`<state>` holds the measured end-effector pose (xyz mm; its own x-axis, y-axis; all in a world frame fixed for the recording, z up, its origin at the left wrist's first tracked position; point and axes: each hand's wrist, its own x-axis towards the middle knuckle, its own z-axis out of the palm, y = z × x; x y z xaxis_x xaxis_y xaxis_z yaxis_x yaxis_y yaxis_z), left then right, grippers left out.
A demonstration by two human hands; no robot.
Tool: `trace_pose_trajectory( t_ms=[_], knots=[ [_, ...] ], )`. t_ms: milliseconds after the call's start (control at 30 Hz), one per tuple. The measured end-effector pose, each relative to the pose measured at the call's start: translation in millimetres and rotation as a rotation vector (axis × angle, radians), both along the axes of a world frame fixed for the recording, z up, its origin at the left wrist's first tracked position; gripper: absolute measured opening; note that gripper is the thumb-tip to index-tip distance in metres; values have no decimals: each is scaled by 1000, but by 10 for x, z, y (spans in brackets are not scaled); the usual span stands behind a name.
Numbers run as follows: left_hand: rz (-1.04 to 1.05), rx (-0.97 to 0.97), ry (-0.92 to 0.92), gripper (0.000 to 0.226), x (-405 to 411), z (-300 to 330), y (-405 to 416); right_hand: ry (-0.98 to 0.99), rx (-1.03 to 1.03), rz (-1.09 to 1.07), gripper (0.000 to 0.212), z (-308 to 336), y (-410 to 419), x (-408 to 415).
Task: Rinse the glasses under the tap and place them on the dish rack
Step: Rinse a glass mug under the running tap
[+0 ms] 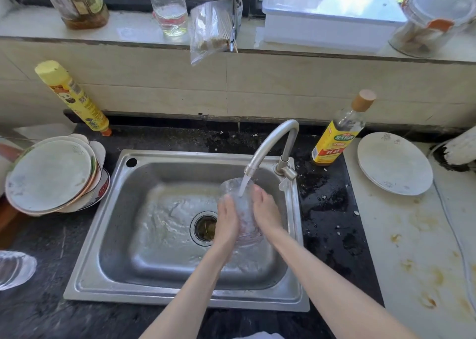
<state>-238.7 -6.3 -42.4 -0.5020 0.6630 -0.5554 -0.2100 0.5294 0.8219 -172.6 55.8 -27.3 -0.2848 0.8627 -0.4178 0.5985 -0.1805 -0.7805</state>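
A clear ribbed glass point(243, 209) is held upright over the steel sink point(108, 235), its mouth right under the tap point(270, 142). Water streams from the spout into the glass. My left hand point(226, 222) presses the glass's left side and my right hand point(266, 213) presses its right side, so both grip it between them. A second clear ribbed glass point(14, 269) rests on the dark counter at the far left edge, partly cut off. I see no dish rack in this view.
A stack of plates and bowls point(51, 176) sits left of the sink, with a yellow spray can point(74, 99) behind it. A yellow-labelled bottle point(337, 135) and a white plate point(394, 163) are on the right. Bottles, a bag and containers line the windowsill.
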Motion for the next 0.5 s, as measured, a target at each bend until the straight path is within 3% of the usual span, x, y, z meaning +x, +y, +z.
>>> trace_pose_trajectory(
  t_ms=[100, 233, 367, 433, 500],
  knots=[
    [3, 45, 32, 58, -9, 22, 14, 46, 52, 145, 51, -45, -126, 4],
    [104, -26, -246, 85, -179, -119, 19, -19, 171, 343, 50, -115, -194, 32],
    [217, -37, -370, 83, -277, -98, -23, 11, 301, 432, 61, -164, -274, 22],
    [189, -3, -326, 81, -247, -76, -43, 71, 232, 378, 60, -155, -298, 9],
    [118, 12, -234, 76, -185, -28, -40, 207, 39, 244, 52, -122, -292, -16]
  ],
)
